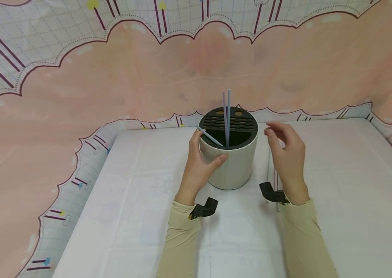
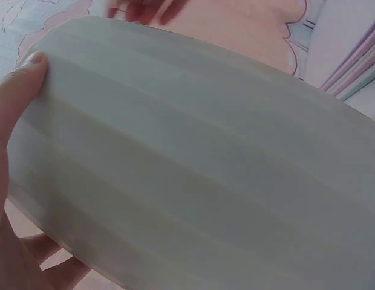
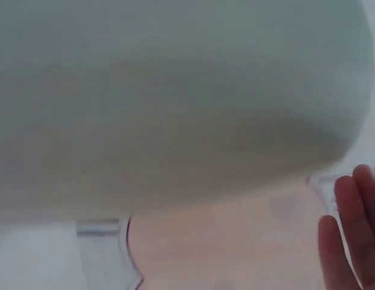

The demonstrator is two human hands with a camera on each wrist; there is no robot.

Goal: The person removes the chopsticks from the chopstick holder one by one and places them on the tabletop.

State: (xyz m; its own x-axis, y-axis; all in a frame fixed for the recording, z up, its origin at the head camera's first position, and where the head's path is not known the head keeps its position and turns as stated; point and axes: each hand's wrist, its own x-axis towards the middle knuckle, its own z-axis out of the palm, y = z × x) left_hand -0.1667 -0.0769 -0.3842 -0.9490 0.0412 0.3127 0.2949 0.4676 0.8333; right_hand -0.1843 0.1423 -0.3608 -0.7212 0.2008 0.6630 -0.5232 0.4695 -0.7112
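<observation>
A cream cylindrical knife holder [image 1: 232,170] with a black slotted top [image 1: 230,123] stands upright on the table. My left hand [image 1: 197,164] grips its left side, thumb across the front and fingers round the far side near the rim. In the top's wide opening stand a purple straw [image 1: 224,110] and a blue straw [image 1: 229,112]. Another pale blue straw [image 1: 210,136] leans left over the rim, beside my left fingers. To the right of the holder, my right hand [image 1: 288,154] is raised with its fingers loosely bent, holding nothing. In the right wrist view its fingers [image 3: 357,223] are apart from the holder wall [image 3: 175,121].
Several straws [image 1: 275,178] lie on the table below my right hand; pink and green ones [image 2: 360,63] show in the left wrist view. A white cloth [image 1: 140,216] covers the table. A peach patterned curtain [image 1: 147,81] hangs behind and at the sides.
</observation>
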